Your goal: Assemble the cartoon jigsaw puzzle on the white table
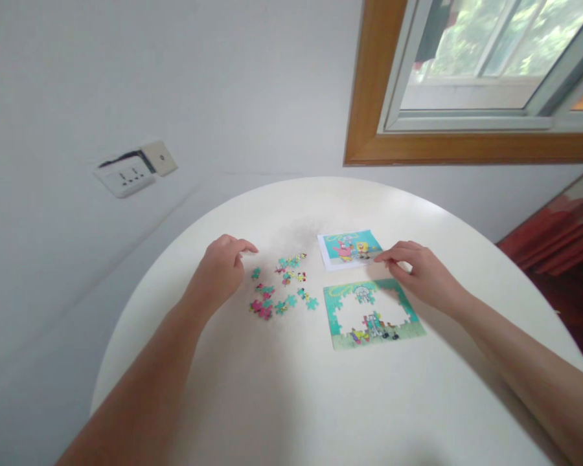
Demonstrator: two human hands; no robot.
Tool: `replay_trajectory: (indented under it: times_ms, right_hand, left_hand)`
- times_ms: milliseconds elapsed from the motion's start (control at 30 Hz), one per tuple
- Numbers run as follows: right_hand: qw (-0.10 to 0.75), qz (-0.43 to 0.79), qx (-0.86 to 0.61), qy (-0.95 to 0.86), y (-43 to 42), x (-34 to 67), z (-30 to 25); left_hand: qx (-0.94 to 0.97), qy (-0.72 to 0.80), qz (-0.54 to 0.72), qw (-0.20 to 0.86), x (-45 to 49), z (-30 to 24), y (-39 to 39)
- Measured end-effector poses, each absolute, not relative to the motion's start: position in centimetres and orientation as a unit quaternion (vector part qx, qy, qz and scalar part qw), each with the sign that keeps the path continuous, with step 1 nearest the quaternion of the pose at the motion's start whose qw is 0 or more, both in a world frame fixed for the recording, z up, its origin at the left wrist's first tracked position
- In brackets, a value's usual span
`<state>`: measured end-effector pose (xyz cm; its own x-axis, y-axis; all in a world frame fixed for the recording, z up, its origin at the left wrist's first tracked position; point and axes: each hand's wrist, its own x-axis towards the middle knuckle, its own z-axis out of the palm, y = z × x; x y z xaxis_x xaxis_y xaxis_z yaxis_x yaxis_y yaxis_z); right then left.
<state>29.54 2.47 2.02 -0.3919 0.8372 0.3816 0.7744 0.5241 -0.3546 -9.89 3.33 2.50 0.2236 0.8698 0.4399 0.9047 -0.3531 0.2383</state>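
A partly built jigsaw (372, 313) lies flat on the round white table (291, 388), its teal border in place and its middle still bare. Behind it lies a small reference picture (350, 248) with cartoon figures. Several loose teal and pink puzzle pieces (280, 288) are scattered to the left. My left hand (222, 266) hovers just left of the loose pieces, fingers curled, forefinger extended, holding nothing that I can see. My right hand (420, 273) rests at the jigsaw's upper right corner, fingertips touching the picture's lower right edge, fingers bent and pressed together.
The table stands against a white wall with a socket plate (126, 173) at the left. A wood-framed window (471, 84) is at the upper right. Something red (558, 239) lies beyond the table's right edge.
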Motion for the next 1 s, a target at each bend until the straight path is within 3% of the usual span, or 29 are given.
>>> replay_trajectory:
  times_ms: [1000]
  right_hand:
    - [0.289,0.074,-0.495,-0.816,2.72,29.91,2.22]
  left_hand:
    - [-0.792,-0.574,-0.208,0.018,-8.87,1.88,3.35]
